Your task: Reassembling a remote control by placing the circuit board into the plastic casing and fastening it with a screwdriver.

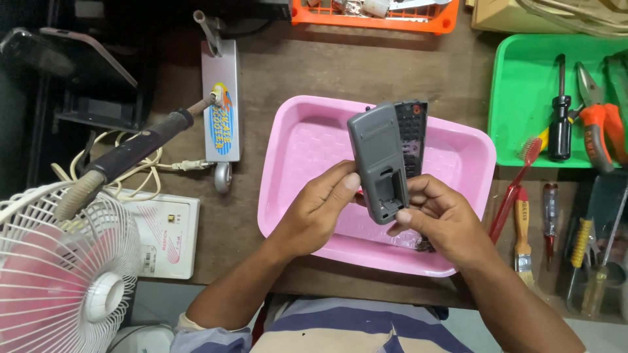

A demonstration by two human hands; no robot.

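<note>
A brown wooden table fills the view, crowded with trays and tools. Above a pink tray at its middle, the left hand and right hand together hold a grey remote. The left hand's fingers are closed on its left edge, thumb near the lower part; the right hand grips the lower right corner, fingertips at the open battery bay. The remote's long axis runs nearly away from the person, tilted slightly, back side up. Its grey back shell sits a little apart from the dark button-side half, which shows along the right edge.

Right of the tray lie a red toothbrush, a small paintbrush and screwdrivers. Beyond them a green tray holds a black screwdriver and orange-handled pliers. An orange basket stands at the far edge.

Left of the pink tray stands a small toy scooter with a colourful sticker on its deck. A soldering iron lies across a cream cord, near a white box with a pink-marked label. A white fan sits at the lower left corner.
</note>
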